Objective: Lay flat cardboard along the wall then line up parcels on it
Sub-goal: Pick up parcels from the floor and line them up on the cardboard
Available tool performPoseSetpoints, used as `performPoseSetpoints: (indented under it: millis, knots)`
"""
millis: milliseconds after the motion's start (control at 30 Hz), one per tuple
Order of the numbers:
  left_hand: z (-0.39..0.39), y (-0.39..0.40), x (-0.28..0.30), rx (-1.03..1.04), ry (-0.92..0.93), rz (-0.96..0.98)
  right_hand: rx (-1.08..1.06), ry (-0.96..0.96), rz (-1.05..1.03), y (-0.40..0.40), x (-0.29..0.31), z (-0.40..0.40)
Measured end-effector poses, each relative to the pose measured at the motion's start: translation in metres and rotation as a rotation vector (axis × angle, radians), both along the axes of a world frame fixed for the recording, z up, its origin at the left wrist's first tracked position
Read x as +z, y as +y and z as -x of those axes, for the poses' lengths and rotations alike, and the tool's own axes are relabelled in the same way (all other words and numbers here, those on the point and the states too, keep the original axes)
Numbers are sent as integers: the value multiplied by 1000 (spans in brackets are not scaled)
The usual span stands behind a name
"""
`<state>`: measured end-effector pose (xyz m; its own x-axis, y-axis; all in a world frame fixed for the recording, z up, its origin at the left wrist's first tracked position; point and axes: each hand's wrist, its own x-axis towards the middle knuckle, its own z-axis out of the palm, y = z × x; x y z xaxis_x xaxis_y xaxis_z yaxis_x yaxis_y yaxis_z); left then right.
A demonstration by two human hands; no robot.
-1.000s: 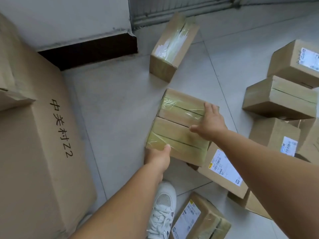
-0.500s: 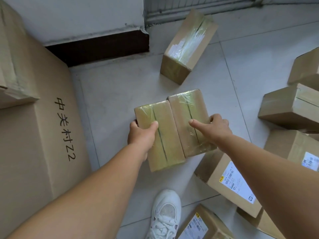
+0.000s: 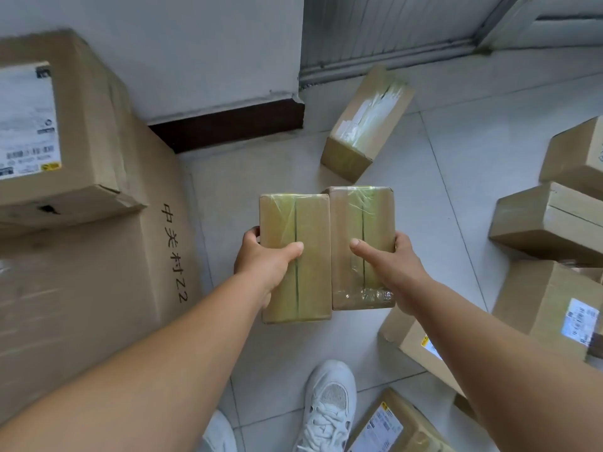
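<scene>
your left hand grips the left parcel, thumb on top, and your right hand grips the right parcel the same way. the two parcels sit side by side, touching, held above the tiled floor. a big carton stands to the left by the wall. more boxes lie scattered to the right, and one taped box lies farther off.

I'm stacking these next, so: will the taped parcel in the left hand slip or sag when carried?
The left parcel probably stays stiff: its edges look square and flat. The glossy tape over it may be slippery, though the left hand grips it with the thumb on top. It seems light, since one hand holds it.
</scene>
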<state>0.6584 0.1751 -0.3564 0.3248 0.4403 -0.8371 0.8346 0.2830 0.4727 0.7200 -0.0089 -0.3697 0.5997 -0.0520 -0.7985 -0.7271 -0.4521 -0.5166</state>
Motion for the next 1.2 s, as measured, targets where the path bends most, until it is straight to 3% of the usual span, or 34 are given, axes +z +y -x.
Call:
performPoseSetpoints:
  millis: [233, 733, 933, 1200]
  knots:
    - [-24, 22, 114, -45, -135, -43, -93, -144, -79, 21, 114, -18]
    - [-25, 90, 428, -38, -564, -102, -202, -541, -200, 91, 435, -22]
    - [16, 119, 528, -31, -665, -190, -161, -621, -214, 122, 510, 14]
    - [98, 147, 599, 116, -702, -274, 2, -640, -322, 167, 576, 61]
